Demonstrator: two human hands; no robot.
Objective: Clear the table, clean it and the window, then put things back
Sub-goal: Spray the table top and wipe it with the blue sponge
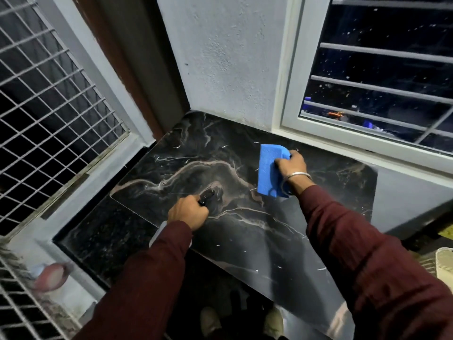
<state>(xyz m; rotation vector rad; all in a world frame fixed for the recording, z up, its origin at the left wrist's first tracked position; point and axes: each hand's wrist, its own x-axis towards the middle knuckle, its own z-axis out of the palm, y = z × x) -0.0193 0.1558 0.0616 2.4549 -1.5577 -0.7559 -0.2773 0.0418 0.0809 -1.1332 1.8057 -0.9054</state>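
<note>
A black marble-patterned table top (245, 236) fills the middle of the view, bare except for what I hold. My right hand (291, 165) grips a folded blue cloth (270, 170) and presses it flat on the table near the window. My left hand (188, 212) is closed around a spray bottle whose black nozzle (207, 195) pokes forward over the table; the bottle's body is mostly hidden under my sleeve. The window (382, 69) at the right has a white frame, horizontal bars and specks on its dark glass.
A metal mesh grille (49, 106) stands at the left above a dark granite ledge (105, 231). A rendered wall corner (220, 57) rises behind the table. My feet (242, 322) show below the table's front edge, and a pale object (445, 263) sits at far right.
</note>
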